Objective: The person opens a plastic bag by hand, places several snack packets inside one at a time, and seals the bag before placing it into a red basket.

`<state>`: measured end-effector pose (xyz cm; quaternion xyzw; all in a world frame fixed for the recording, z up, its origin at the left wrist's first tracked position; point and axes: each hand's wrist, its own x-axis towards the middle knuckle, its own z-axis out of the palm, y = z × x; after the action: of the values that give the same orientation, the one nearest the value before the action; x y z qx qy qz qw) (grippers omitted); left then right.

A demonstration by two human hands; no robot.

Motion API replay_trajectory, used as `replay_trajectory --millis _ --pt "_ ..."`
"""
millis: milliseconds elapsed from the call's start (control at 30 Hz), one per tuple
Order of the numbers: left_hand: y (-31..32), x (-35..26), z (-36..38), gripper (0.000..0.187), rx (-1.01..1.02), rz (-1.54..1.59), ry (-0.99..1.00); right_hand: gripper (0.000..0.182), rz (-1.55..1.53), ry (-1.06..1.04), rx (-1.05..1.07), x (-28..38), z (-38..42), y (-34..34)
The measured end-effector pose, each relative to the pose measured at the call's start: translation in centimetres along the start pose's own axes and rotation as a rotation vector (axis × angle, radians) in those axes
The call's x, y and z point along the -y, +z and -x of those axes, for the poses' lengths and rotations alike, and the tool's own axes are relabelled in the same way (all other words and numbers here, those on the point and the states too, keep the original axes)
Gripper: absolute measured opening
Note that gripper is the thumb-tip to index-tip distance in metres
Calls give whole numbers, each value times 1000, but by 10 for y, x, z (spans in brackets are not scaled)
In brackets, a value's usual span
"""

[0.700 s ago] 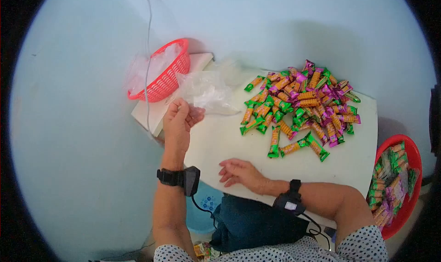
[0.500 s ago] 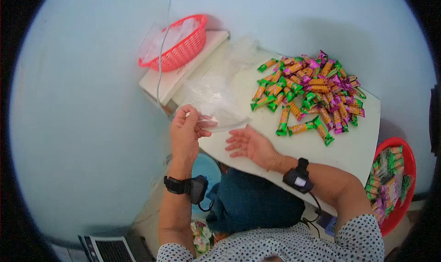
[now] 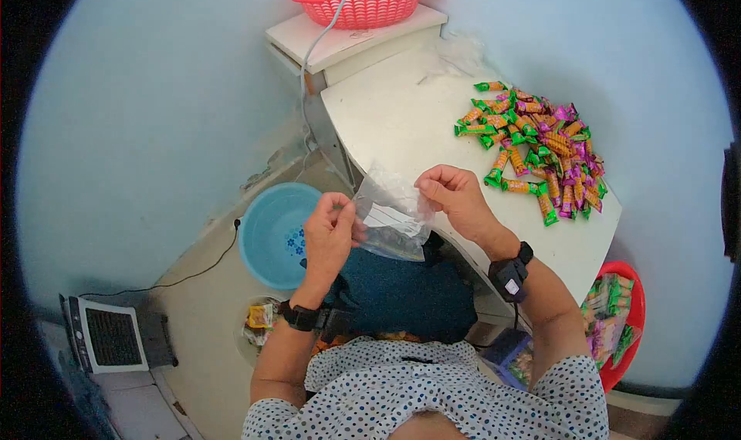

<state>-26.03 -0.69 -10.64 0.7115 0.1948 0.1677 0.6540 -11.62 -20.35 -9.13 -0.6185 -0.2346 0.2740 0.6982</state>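
A clear plastic bag (image 3: 394,220) is stretched between my two hands, in front of the near edge of the white table (image 3: 401,123). My left hand (image 3: 330,235) pinches its left side, fingers closed on the film. On the other side, my right hand (image 3: 459,201) grips the upper right corner between thumb and fingers. A heap of small wrapped snack packets (image 3: 540,147), with green and purple ends, lies on the table beyond my right hand.
A red basket (image 3: 363,9) holding clear bags stands on a raised white shelf (image 3: 340,42). More clear film (image 3: 455,54) lies at the table's back. At left is a blue basin (image 3: 258,243); at right, a red tub (image 3: 637,316) contains filled bags. A grey cable hangs nearby.
My left hand has lifted the bag off the table and brought it closer. My right hand, open before, now grips its other side. The view has shifted, showing more floor.
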Motion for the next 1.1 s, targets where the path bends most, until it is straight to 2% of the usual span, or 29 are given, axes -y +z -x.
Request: replay_trajectory --millis 133,233,333,400,433,500,600,700,833,933,1100 --pt "-5 6 2 12 60 28 -8 14 239 -120 -125 11 11 2" --pt "2 -1 4 15 114 22 -32 12 279 -169 -241 9 17 -3" --pt "6 -5 2 21 161 -80 -15 12 225 -114 -178 15 25 -9" --pt "8 -7 2 25 144 -174 46 12 241 -157 -142 15 26 -9" --pt "12 -9 2 25 118 -171 132 11 248 -177 -125 15 27 -8" --pt "22 -15 3 25 64 -173 303 12 255 -87 -71 21 29 -4" --pt "22 -19 0 18 103 -163 319 13 231 -36 -6 24 30 -1" --pt "23 -12 -6 18 40 2 207 16 205 2 53 26 31 -6" --pt "27 -12 -8 21 20 131 205 17 177 35 96 23 30 -18" --pt "27 -13 -8 24 1 87 178 19 299 -242 13 9 21 -22" --pt "28 -14 -7 32 27 139 140 22 144 -153 -102 8 23 -23"
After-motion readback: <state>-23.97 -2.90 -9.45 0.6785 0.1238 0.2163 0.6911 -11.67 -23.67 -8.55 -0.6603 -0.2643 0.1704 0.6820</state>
